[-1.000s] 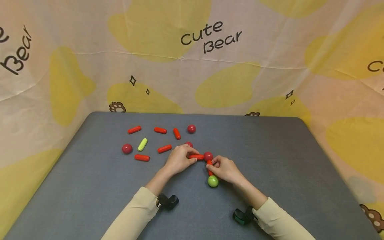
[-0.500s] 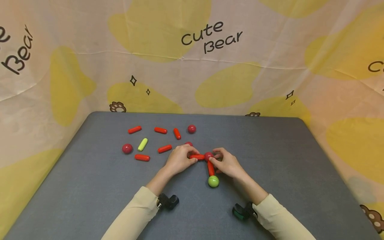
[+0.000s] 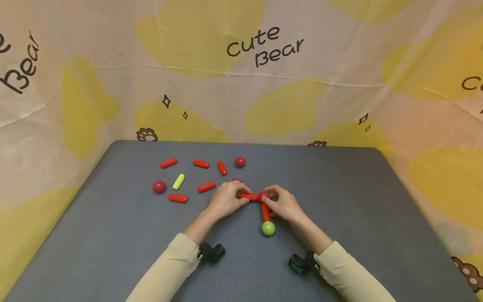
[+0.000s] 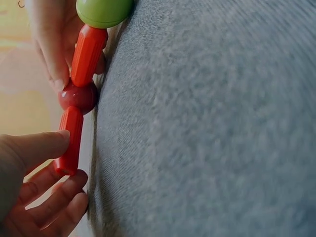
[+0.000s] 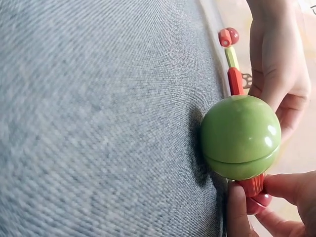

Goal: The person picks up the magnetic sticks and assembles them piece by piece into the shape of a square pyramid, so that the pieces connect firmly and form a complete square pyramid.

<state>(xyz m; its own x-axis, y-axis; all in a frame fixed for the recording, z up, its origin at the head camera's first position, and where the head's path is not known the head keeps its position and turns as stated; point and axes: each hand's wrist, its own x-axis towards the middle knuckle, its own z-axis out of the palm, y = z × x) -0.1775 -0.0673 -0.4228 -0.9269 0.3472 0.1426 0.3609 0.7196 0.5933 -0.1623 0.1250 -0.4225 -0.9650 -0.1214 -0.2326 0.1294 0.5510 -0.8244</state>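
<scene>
My left hand (image 3: 226, 199) pinches a red ribbed rod (image 3: 250, 197) between thumb and fingers. At its right end the rod meets a dark red ball (image 3: 263, 196). The thumb and fingers of my right hand (image 3: 285, 204) hold that ball. From it a second red rod (image 3: 266, 212) runs toward me to a green ball (image 3: 268, 228) with a groove around it. In the left wrist view the pieces form a bent chain, with the red ball (image 4: 79, 98) between the two rods. The green ball (image 5: 241, 137) partly hides the nearer rod (image 5: 252, 185) in the right wrist view.
Several loose red rods (image 3: 206, 187), a yellow-green rod (image 3: 179, 182) and red balls (image 3: 159, 187) lie on the left half of the grey table (image 3: 339, 201). Another red ball (image 3: 236, 180) is mostly hidden behind my left hand. A patterned cloth (image 3: 211, 100) surrounds the table.
My right hand has left the nearer red rod and moved up to the red ball, which has shifted slightly right. The left hand has stayed on its rod.
</scene>
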